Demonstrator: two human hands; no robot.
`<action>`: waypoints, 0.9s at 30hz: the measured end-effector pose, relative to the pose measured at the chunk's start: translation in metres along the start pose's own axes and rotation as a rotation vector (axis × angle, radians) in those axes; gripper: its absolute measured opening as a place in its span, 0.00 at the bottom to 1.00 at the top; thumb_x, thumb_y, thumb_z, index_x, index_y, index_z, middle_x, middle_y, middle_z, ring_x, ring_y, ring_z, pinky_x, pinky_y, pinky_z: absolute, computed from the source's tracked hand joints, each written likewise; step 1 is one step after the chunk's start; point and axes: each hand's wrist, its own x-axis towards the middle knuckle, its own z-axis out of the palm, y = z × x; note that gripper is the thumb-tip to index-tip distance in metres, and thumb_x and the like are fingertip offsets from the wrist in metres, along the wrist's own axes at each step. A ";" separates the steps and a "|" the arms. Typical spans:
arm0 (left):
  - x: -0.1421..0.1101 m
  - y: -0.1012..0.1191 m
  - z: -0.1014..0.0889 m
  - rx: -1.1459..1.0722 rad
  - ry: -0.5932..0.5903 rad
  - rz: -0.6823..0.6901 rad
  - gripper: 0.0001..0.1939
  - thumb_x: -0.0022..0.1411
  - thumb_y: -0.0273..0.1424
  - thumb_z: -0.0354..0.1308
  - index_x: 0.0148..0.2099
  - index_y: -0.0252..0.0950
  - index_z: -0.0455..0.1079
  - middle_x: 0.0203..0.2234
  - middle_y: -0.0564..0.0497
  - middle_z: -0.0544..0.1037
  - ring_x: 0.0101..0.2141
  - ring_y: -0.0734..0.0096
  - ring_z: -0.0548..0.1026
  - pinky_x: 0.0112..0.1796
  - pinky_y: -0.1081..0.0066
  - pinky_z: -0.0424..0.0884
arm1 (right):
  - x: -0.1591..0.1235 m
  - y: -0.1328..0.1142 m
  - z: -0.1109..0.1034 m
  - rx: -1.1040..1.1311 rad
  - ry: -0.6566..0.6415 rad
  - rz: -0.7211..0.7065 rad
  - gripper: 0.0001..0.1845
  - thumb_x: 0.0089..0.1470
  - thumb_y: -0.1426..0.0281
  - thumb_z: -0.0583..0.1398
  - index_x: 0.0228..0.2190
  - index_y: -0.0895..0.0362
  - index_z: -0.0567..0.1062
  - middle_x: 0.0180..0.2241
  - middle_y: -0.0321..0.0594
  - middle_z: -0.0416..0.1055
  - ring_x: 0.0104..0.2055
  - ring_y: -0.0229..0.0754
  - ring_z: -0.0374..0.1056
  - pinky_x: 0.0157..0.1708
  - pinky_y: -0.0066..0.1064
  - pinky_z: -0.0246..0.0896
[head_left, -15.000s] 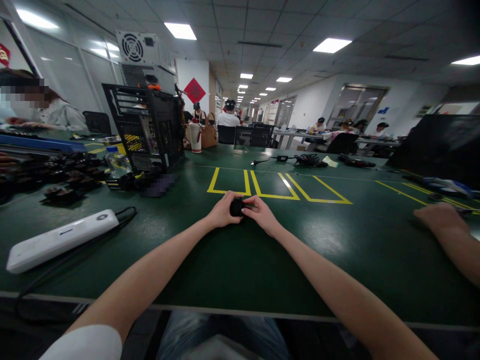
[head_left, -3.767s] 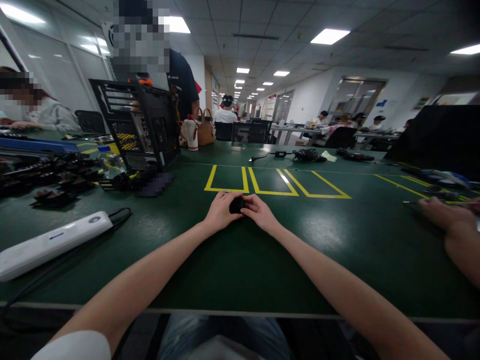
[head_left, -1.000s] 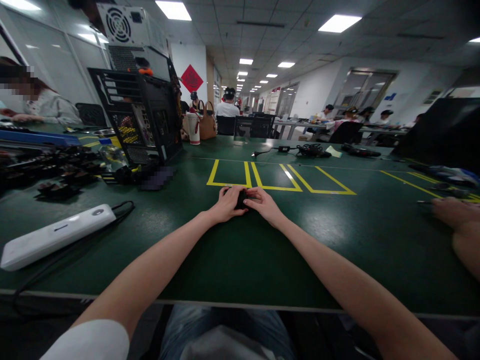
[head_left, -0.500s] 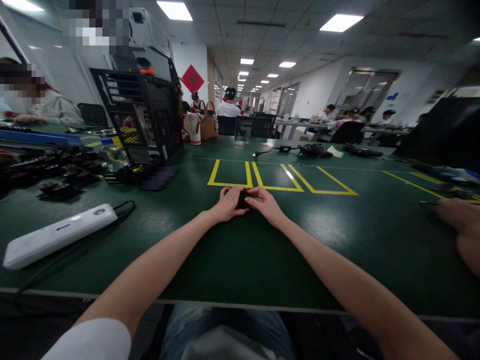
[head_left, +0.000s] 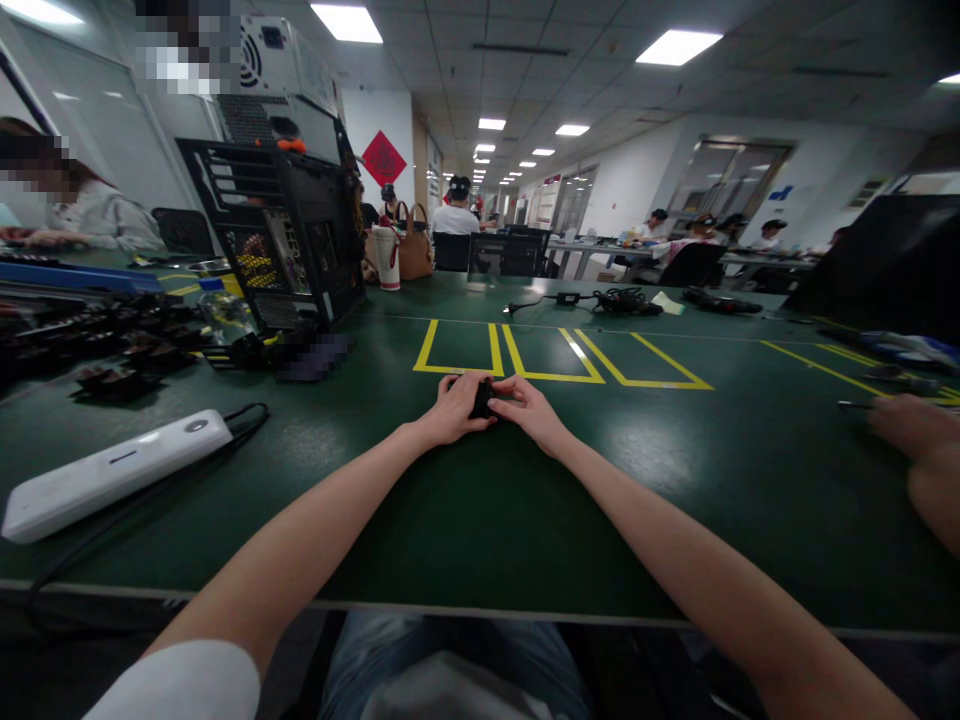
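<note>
Left hand (head_left: 451,409) was curled around a small black object (head_left: 482,400), fingers over the top and far side, thumb on the near side. Right hand (head_left: 531,412) pinched the object's right edge, fingers narrow. Object sat between both hands, just short of the yellow tape (head_left: 562,378) on the green table (head_left: 450,530); could not tell if it touched the tabletop. White box (head_left: 112,480) lay well off left, computer case (head_left: 300,235) beyond. Co-worker's hand (head_left: 909,424) at far right.
</note>
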 end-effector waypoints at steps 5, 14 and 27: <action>0.000 -0.001 0.001 0.005 -0.004 -0.005 0.28 0.50 0.37 0.54 0.51 0.38 0.48 0.45 0.45 0.61 0.47 0.61 0.60 0.48 0.58 0.49 | 0.002 0.003 0.000 -0.017 0.028 0.014 0.17 0.40 0.67 0.61 0.35 0.55 0.66 0.38 0.38 0.65 0.39 0.38 0.64 0.42 0.37 0.59; 0.000 0.000 0.000 -0.020 -0.003 0.003 0.27 0.50 0.35 0.53 0.51 0.38 0.48 0.45 0.46 0.61 0.47 0.61 0.60 0.48 0.58 0.49 | -0.001 0.001 -0.001 0.023 -0.030 0.000 0.18 0.37 0.70 0.62 0.35 0.55 0.65 0.38 0.36 0.65 0.42 0.38 0.63 0.45 0.36 0.58; 0.001 0.000 0.000 -0.008 0.000 -0.004 0.27 0.50 0.36 0.53 0.50 0.38 0.48 0.44 0.46 0.61 0.46 0.62 0.60 0.47 0.59 0.50 | 0.001 0.003 -0.002 0.012 -0.035 0.031 0.18 0.40 0.69 0.61 0.37 0.55 0.65 0.41 0.39 0.64 0.40 0.39 0.64 0.45 0.39 0.57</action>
